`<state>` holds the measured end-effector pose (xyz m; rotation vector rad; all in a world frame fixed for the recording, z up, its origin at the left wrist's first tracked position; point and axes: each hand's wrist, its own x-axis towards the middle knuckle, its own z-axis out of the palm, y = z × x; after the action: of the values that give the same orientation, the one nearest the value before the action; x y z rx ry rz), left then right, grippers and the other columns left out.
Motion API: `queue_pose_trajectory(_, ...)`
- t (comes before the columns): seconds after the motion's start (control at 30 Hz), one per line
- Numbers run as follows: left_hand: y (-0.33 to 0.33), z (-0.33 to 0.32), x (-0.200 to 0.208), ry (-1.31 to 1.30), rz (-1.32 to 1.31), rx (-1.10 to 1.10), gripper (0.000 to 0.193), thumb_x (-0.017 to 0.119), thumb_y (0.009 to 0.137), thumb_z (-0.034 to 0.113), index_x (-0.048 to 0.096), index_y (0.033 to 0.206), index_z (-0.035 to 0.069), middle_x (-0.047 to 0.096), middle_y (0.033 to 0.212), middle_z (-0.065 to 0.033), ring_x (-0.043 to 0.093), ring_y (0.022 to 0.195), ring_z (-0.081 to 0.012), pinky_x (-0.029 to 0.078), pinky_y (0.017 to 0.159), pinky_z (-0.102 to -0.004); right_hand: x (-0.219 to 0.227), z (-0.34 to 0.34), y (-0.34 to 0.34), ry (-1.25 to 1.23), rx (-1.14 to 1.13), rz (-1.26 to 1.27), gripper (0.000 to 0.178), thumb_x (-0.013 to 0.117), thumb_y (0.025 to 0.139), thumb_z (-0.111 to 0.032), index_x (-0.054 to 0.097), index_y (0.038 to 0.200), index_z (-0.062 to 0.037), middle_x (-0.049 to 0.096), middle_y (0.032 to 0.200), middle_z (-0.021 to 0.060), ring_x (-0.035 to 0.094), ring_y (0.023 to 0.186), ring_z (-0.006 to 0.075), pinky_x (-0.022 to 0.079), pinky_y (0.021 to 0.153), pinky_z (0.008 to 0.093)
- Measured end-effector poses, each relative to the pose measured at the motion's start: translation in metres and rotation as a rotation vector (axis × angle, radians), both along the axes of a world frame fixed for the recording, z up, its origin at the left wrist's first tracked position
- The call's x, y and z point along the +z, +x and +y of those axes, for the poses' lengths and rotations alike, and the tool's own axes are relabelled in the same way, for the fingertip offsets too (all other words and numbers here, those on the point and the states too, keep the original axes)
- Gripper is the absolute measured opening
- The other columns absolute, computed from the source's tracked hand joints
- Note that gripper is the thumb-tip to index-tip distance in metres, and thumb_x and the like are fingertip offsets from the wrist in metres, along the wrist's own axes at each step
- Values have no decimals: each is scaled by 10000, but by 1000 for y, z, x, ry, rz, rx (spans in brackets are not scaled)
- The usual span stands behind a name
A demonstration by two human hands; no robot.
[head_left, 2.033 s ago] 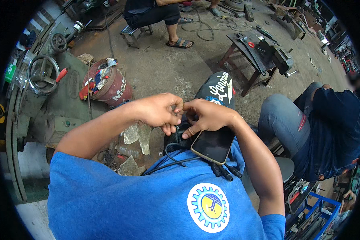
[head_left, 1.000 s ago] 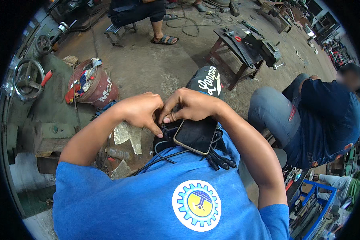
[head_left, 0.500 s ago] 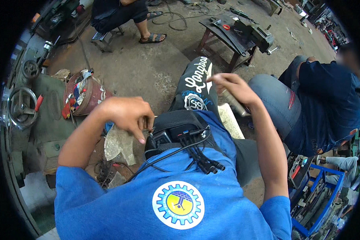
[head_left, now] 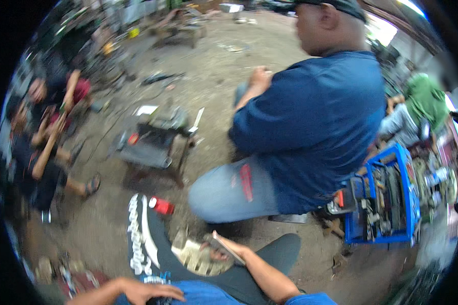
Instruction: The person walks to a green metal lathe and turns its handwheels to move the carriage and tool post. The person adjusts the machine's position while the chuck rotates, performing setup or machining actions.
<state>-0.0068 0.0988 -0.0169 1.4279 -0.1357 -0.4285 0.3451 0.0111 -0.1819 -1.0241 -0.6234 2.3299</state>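
Note:
My left hand (head_left: 150, 291) is low at the picture's lower edge. Its fingers stretch to the right, over something dark at my waist. My right hand (head_left: 234, 250) is raised above a pale slotted seat (head_left: 196, 259) between my legs. Its fingers close round a flat grey piece (head_left: 230, 250) seen almost edge-on; blur hides its kind. My dark trouser leg with white lettering (head_left: 140, 234) lies left of the seat. A red can (head_left: 161, 206) is just beyond that knee.
A person in a dark blue shirt (head_left: 310, 112) sits close ahead on the right. A low metal work table (head_left: 147, 147) with tools stands ahead left. A blue-framed rack (head_left: 381, 236) is at the right. Two people sit far left; one in a green top (head_left: 420, 101) is far right.
The view has swung up and to the right, bringing in more people and the blue rack. My right hand still carries the grey piece. My left hand's fingers have straightened from their bent pose.

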Motion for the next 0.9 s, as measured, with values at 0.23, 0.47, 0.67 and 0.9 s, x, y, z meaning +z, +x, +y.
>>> queue_pose_trajectory(0.23,77,25,117,104,305,-162,923,821,775,358,379,1536,80,386,1560,-153,395,1408,-288,363,1133,-432,40,-50,-4,-333,-214,611,913,315,934,-831,487,1421,-78,482,664,-7,386,422,55,308,340,208)
queue_pose_trajectory(0.47,262,-1,236,226,366,-329,892,810,806,377,387,1531,75,411,1544,-149,417,1394,-282,376,1126,-423,226,-107,30,-179,-671,561,876,305,958,-801,475,1438,-88,526,697,15,393,433,57,308,340,210)
queue_pose_trajectory(0.67,361,-80,289,321,408,-542,866,800,832,393,394,1526,71,433,1529,-145,436,1381,-277,386,1119,-416,302,-190,67,-37,-890,445,833,311,968,-787,480,1438,-120,572,722,36,397,439,53,300,341,207)
queue_pose_trajectory(0.9,452,-96,357,396,697,-576,838,789,863,413,402,1521,66,458,1512,-141,459,1366,-272,399,1112,-408,242,-349,62,45,-1036,-527,869,652,860,-677,499,1469,-77,675,1244,191,636,1150,316,496,984,418)
